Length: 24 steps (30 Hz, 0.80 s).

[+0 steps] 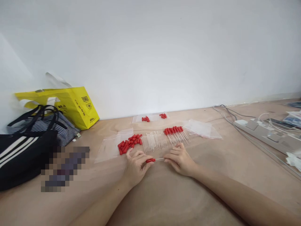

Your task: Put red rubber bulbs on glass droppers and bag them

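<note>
My left hand (138, 164) pinches a red rubber bulb (150, 160) between thumb and fingers. From the bulb a thin clear dropper tube (160, 159) runs across to my right hand (179, 160), whose fingertips close on its other end. The two meet end to end, though how deep the tube sits cannot be made out. Beyond my left hand lies a heap of loose red bulbs (129, 143). A row of bare clear tubes (154, 141) lies to its right, followed by several droppers with red bulbs (174, 130) on their far ends.
Clear plastic bags (108, 149) lie under the bulbs, and another plastic bag (203, 128) is at the right. A further bag with red bulbs (145, 119) rests by the wall. Left stand a yellow bag (77, 108) and a black bag (28, 153); right, a power strip (263, 133) with cables.
</note>
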{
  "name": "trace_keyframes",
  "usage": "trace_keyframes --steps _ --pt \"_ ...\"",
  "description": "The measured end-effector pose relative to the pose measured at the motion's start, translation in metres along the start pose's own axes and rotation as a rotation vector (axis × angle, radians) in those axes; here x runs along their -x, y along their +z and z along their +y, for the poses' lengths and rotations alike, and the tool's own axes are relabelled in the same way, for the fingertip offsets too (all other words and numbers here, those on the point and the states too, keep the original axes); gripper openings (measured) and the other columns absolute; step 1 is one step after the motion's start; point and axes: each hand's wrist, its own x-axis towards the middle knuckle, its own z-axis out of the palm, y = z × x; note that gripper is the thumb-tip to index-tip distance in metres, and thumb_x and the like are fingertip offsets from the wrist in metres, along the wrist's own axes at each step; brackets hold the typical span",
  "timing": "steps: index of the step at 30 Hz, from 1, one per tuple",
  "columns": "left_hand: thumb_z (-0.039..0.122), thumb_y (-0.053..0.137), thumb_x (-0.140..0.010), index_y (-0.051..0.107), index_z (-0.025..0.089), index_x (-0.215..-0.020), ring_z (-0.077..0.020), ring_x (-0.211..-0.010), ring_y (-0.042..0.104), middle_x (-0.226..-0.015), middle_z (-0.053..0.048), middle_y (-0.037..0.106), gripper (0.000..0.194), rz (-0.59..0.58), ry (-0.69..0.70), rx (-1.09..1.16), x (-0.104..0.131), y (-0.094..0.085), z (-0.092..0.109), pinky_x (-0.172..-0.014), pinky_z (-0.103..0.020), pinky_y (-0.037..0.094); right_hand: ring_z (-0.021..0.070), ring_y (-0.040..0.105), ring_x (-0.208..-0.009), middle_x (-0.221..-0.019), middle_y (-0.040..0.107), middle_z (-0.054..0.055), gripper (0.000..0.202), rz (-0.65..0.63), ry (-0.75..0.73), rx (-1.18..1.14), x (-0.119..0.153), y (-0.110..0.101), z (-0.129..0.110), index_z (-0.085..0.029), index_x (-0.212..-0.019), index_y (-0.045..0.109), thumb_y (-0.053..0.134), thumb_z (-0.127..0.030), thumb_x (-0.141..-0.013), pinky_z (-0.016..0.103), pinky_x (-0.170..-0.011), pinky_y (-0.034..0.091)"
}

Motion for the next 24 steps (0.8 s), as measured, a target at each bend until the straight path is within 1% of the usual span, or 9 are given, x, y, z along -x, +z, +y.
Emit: trace_keyframes --steps 4,8,14,19,22,24 --pt "0.030 0.051 -0.081 0.061 0.027 -0.079 -0.0142 -0.076 0.056 -0.071 0.006 0.066 0.010 -0.019 0.006 0.035 0.001 0.003 0.004 -0.094 -0.046 0.006 0.0122 0.042 -0.062 -0.061 0.056 0.001 0.020 0.096 -0.029 0.034 -0.001 0.004 -0.007 -0.016 -0.078 0.059 0.040 -0.020 -0.084 0.031 -0.071 0.024" --pt "0.029 0.050 -0.081 0.061 0.026 -0.077 -0.0147 -0.076 0.056 -0.069 0.005 0.065 0.012 -0.024 -0.036 0.067 0.001 0.005 0.007 -0.093 -0.046 0.008 0.0131 0.039 -0.064 -0.062 0.055 0.002 0.020 0.125 -0.014 -0.017 -0.002 0.009 -0.011 -0.014 -0.075 0.056 0.038 -0.018 -0.084 0.030 -0.067 0.025" --pt "0.027 0.050 -0.081 0.060 0.024 -0.075 -0.0161 -0.080 0.056 -0.071 0.005 0.064 0.012 -0.066 -0.049 0.103 0.000 0.004 0.011 -0.091 -0.046 0.010 0.0135 0.040 -0.066 -0.062 0.053 0.002 0.021 0.085 0.015 -0.065 -0.003 0.012 -0.011 -0.015 -0.072 0.054 0.037 -0.018 -0.084 0.029 -0.066 0.025" --pt "0.029 0.050 -0.081 0.060 0.025 -0.078 -0.0166 -0.079 0.056 -0.070 0.005 0.065 0.011 -0.049 -0.061 0.101 0.000 0.005 0.009 -0.092 -0.047 0.010 0.0132 0.042 -0.067 -0.066 0.056 0.002 0.022 0.030 0.051 -0.087 -0.003 0.011 -0.009 -0.015 -0.074 0.054 0.035 -0.019 -0.086 0.030 -0.069 0.025" --pt "0.030 0.053 -0.080 0.059 0.026 -0.085 -0.0165 -0.079 0.057 -0.073 0.005 0.067 0.009 -0.022 -0.016 0.079 0.002 0.004 0.004 -0.093 -0.048 0.007 0.0125 0.044 -0.068 -0.070 0.060 0.001 0.021 -0.019 0.074 -0.088 -0.004 0.008 -0.007 -0.016 -0.077 0.054 0.036 -0.020 -0.087 0.032 -0.074 0.023" --pt "0.030 0.056 -0.078 0.058 0.026 -0.092 -0.0163 -0.079 0.057 -0.075 0.005 0.068 0.015 0.012 0.018 0.055 0.002 0.003 0.003 -0.095 -0.048 0.006 0.0121 0.045 -0.068 -0.072 0.061 0.000 0.020 -0.032 0.100 -0.087 -0.004 0.005 -0.005 -0.017 -0.079 0.054 0.037 -0.021 -0.087 0.032 -0.076 0.022"
